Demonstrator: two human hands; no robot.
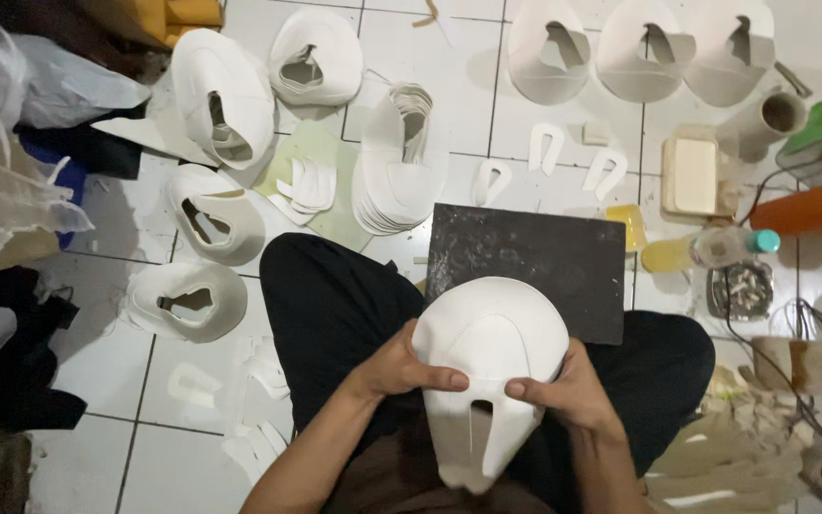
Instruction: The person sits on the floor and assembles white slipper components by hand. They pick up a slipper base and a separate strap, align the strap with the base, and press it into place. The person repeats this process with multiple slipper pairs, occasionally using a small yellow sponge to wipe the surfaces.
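White shoe-upper piece point(492, 366) sits over the person's lap, in front of a dark board point(535, 252) — left hand point(401, 366) grips its left edge, right hand point(568, 390) pinches its right edge — stacked white cutouts point(401, 162) lie on the tiled floor point(183, 447).

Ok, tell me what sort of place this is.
Probably a small floor-level shoemaking workshop. Both hands, left hand and right hand, hold a white shoe-upper piece; a stack of cut white pieces and a dark work board lie on the tiled floor.
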